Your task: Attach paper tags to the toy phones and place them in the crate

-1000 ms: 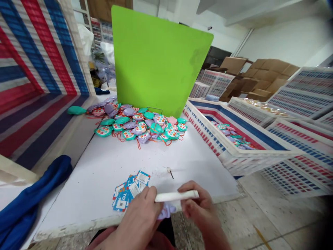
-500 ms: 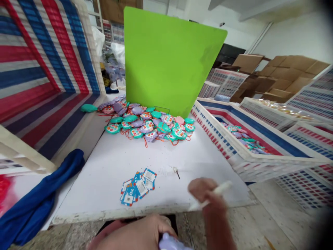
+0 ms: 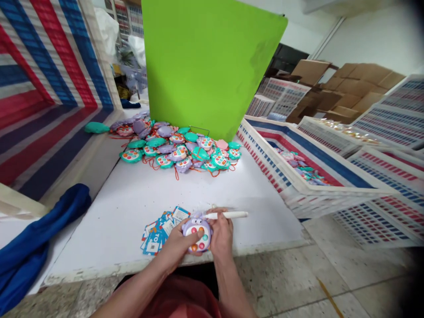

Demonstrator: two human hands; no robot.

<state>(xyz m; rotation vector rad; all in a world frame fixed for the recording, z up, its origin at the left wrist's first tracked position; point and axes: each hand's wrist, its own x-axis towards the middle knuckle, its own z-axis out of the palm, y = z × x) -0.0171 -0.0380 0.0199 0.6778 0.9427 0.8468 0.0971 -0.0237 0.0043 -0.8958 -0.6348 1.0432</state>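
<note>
My left hand [image 3: 175, 246] grips a purple animal-shaped toy [image 3: 198, 225] with round coloured buttons on a white face, its thumb lying across the buttons. From the right, my right hand [image 3: 222, 236] holds a white pen-like stick [image 3: 236, 215], its left end close to the toy's head. Fingers of that hand are beside the toy's right edge; whether they support it I cannot tell. Left of the toy, several blue and white printed cards [image 3: 155, 235] lie overlapping on the white table [image 3: 142, 187]. Further back is a heap of purple, green and pink toys [image 3: 179, 152] with orange cords.
A green board [image 3: 212, 66] stands behind the heap. To the right is a white crate [image 3: 318, 187] with striped lining and more toys inside. A striped crate [image 3: 62, 53] rises at the left, near a blue cloth [image 3: 49, 236]. Cardboard boxes [image 3: 361, 84] are stacked behind.
The purple toy has come up from below the table edge in my left hand. My right hand has moved left with the white stick, and both hands now meet at the toy.
</note>
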